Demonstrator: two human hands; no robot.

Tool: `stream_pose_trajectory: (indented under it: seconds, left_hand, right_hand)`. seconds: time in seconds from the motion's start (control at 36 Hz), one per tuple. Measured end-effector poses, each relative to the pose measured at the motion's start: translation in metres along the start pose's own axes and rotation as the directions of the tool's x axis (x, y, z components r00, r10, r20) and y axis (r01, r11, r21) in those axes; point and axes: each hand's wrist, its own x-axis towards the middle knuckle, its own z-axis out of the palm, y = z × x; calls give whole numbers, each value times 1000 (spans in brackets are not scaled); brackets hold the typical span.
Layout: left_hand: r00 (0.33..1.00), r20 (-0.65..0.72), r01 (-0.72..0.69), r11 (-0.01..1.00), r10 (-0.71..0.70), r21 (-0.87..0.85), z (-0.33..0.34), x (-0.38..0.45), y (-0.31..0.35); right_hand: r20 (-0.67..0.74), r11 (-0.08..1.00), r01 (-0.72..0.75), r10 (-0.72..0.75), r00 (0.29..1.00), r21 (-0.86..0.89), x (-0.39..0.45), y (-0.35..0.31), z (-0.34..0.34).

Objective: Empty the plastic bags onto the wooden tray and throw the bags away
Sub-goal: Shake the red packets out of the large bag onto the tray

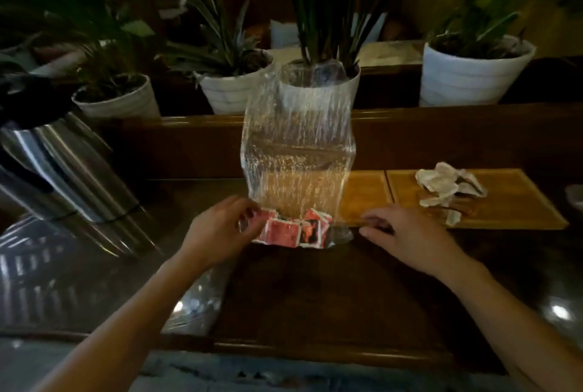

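Observation:
A clear plastic bag (296, 145) stands upright on the dark wooden counter, with several red sachets (291, 229) lying at its bottom. My left hand (220, 230) pinches the bag's lower left corner. At the lower right corner my right hand (407, 233) touches the bag, though its grip is unclear. Just behind and to the right lies the wooden tray (511, 211), holding a pile of white sachets (444, 186). Another flat clear bag (198, 303) lies under my left forearm.
Steel thermos jugs (69, 167) lean at the left. White pots with plants (470, 76) line the ledge behind the counter. A raised wooden rail (441, 120) runs along the back. The counter's front edge (315, 350) is near me.

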Motion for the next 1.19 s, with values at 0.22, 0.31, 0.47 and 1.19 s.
stream_pose_trajectory:
  seconds: [0.22, 0.31, 0.47, 1.19]
  left_hand:
    - [990, -15, 136, 981, -140, -137, 2, 18, -22]
    - [985, 28, 172, 954, -170, -246, 8, 20, -20]
    - [978, -74, 172, 959, -193, -225, 21, 17, -9]
    - [886, -461, -207, 924, 38, -321, 61, -38, 102]
  right_hand:
    - [22, 956, -92, 89, 996, 279, 50, -10, -5]
    - [75, 894, -150, 130, 989, 422, 65, -10, 1]
    - [159, 606, -249, 199, 967, 756, 74, -14, 11]
    - [-10, 260, -19, 107, 994, 965, 18, -71, -36]
